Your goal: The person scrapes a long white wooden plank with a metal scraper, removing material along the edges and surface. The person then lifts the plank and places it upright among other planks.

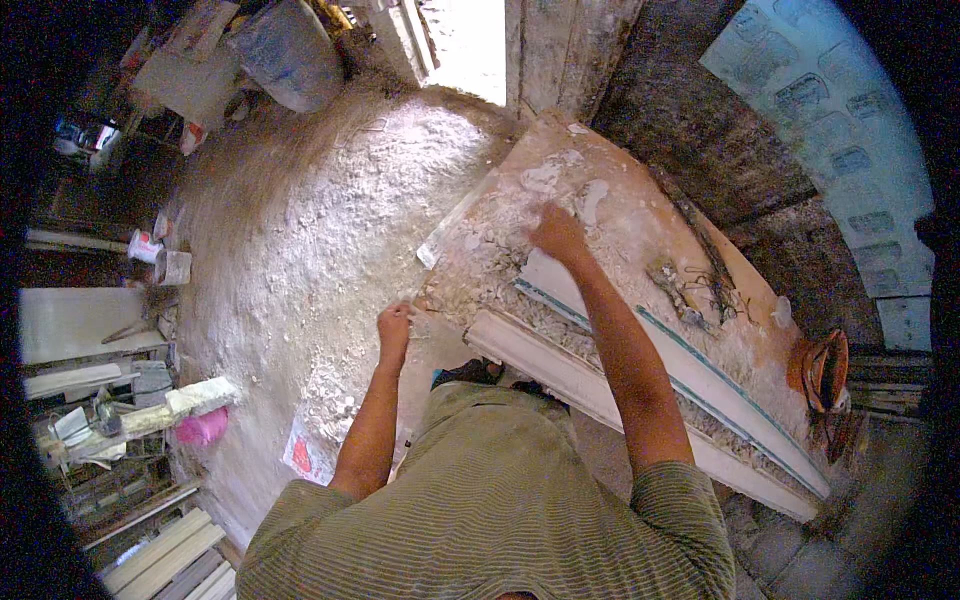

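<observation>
My right hand (pixel 557 236) is above the orange-brown board (pixel 640 215), over white plaster crumbs (pixel 490 245) scattered there. Its fingers are blurred and partly hidden, so whatever they may hold does not show. Lower and to the left, my left hand (pixel 396 320) is closed beside the board's near left corner. A thin edge or strip shows at its fingertips, too small to name. Under my right forearm lie long white moulding lengths (pixel 545 352), one with a teal edge (pixel 720 402). A short white strip (pixel 455 220) rests along the board's left edge.
Pale dust and lumps cover the floor (pixel 300 250). A large whitish bucket (pixel 288 55) stands far left, near a bright doorway (pixel 465 45). White tubs (pixel 172 266), a pink object (pixel 202 426) and stacked boards (pixel 165 555) line the left side. Bent wires (pixel 700 295) lie on the board.
</observation>
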Tool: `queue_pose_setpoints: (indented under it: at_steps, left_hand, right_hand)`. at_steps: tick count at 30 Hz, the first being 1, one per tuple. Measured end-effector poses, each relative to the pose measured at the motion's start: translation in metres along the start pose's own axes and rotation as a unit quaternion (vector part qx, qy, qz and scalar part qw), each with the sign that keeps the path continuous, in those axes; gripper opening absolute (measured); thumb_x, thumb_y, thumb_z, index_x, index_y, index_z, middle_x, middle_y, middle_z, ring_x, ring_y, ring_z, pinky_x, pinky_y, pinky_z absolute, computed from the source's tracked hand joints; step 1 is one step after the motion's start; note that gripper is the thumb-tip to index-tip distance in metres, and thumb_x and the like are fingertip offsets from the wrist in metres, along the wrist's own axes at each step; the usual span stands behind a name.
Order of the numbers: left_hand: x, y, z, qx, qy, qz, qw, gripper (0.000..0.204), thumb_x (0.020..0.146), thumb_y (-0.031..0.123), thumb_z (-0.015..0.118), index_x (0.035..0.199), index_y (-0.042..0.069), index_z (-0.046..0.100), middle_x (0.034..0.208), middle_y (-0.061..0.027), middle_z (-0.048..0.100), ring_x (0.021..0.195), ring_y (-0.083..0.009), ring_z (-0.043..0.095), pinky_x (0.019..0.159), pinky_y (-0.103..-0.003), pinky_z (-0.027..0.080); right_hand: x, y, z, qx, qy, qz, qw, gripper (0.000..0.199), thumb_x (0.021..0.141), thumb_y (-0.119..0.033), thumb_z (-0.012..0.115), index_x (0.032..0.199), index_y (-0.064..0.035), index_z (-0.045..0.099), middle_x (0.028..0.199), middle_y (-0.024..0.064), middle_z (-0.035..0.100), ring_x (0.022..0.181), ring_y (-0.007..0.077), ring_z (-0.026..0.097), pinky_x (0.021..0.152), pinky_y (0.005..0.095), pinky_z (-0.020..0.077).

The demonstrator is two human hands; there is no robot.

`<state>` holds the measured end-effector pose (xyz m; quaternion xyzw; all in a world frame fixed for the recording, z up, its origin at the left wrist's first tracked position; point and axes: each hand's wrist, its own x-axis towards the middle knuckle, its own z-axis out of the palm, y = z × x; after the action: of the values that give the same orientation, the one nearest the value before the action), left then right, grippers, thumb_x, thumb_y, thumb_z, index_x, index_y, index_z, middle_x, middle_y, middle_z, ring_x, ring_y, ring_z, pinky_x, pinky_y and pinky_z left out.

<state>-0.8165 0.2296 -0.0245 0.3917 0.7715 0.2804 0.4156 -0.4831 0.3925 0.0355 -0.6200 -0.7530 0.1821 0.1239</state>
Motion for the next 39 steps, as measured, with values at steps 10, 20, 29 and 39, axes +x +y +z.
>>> queue_pose_setpoints:
  at_steps: [10,20,29,39]
  left_hand:
    - [-0.018,0.049,0.037,0.190,-0.130,0.340,0.912,0.029,0.081,0.033,0.072,0.090,0.005,0.071,0.085,-0.0139,0.066,0.078,-0.0256,0.063,0.079,-0.039,0.047]
    - [0.010,0.031,-0.005,0.115,-0.178,0.166,0.963,0.023,0.086,0.021,0.067,0.080,-0.001,0.069,0.066,-0.0053,0.063,0.060,-0.0126,0.054,0.056,-0.030,0.043]
    - [0.053,0.072,0.063,-0.003,-0.257,0.133,0.957,0.047,0.089,0.039,0.062,0.112,-0.002,0.064,0.108,-0.0124,0.064,0.099,-0.0225,0.059,0.089,-0.033,0.045]
    - [0.041,0.118,0.156,-0.130,-0.325,0.011,0.937,0.033,0.091,0.030,0.060,0.112,0.005,0.063,0.110,-0.0064,0.063,0.097,-0.0197,0.057,0.090,-0.036,0.044]
  right_hand:
    - [-0.034,-0.036,0.035,0.083,0.014,0.034,0.996,0.026,0.079,-0.025,0.065,0.079,0.0003,0.066,0.087,0.0230,0.062,0.082,0.0384,0.064,0.074,0.0478,0.0513]
    - [-0.063,-0.029,0.003,0.349,0.247,0.047,0.903,0.042,0.084,-0.017,0.068,0.121,-0.0037,0.057,0.111,0.0210,0.060,0.095,0.0312,0.061,0.082,0.0392,0.0495]
    - [-0.197,0.048,0.013,0.309,0.288,0.284,0.861,0.029,0.084,-0.016,0.067,0.110,-0.0052,0.065,0.111,0.0169,0.063,0.093,0.0307,0.063,0.083,0.0385,0.0517]
    - [-0.283,0.070,0.035,0.362,0.400,0.404,0.739,0.029,0.089,-0.019,0.065,0.112,-0.0016,0.062,0.087,0.0060,0.064,0.072,0.0116,0.057,0.063,0.0269,0.0496]
